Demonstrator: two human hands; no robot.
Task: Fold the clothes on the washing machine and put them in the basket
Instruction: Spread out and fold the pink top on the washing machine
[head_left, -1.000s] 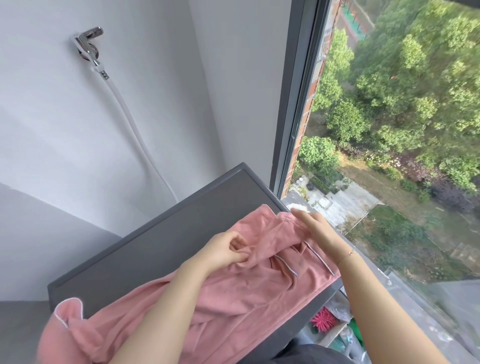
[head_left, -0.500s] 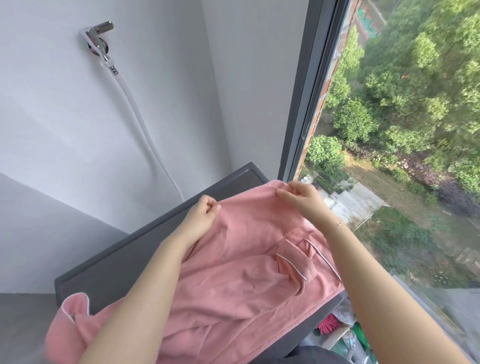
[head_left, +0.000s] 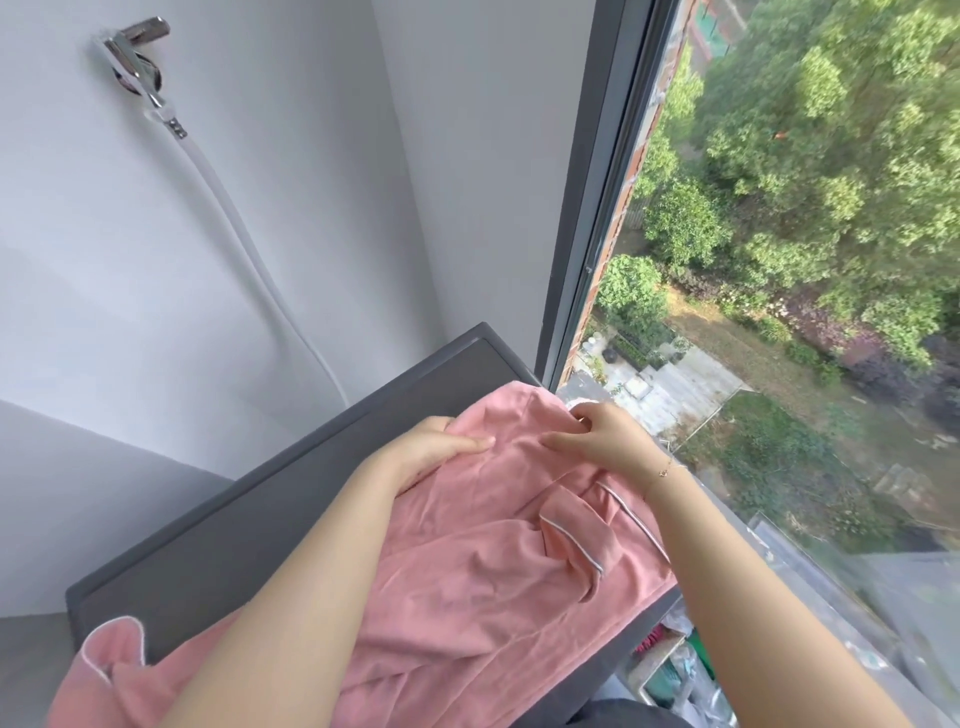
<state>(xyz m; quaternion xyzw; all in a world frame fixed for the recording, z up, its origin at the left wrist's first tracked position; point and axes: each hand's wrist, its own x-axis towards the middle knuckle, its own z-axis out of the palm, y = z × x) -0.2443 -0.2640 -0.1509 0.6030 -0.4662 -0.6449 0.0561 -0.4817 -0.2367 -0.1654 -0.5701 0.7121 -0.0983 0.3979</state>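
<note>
A soft pink cotton pyjama garment w/ white piping (head_left: 467, 571) lay spread across the dark grey flat top of the washing machine (head_left: 270, 519), its long axis running from the near-left corner, where a piped cuff hung over the edge, to the far-right corner by the window. Both hands sat at the far end, close together but not touching. The left hand (head_left: 431, 452) gripped the far hem, thumb on top and fingers tucked under the cloth. The right hand (head_left: 597, 436) pinched the same edge just beside it, nearer the glass. Most of the cloth lay toward the person, so a pull or fold would likely run along that axis. No basket in view. Behind: a chrome wall tap (head_left: 135, 57) w/ white hose (head_left: 249, 249) and a dark window frame (head_left: 597, 208).
</note>
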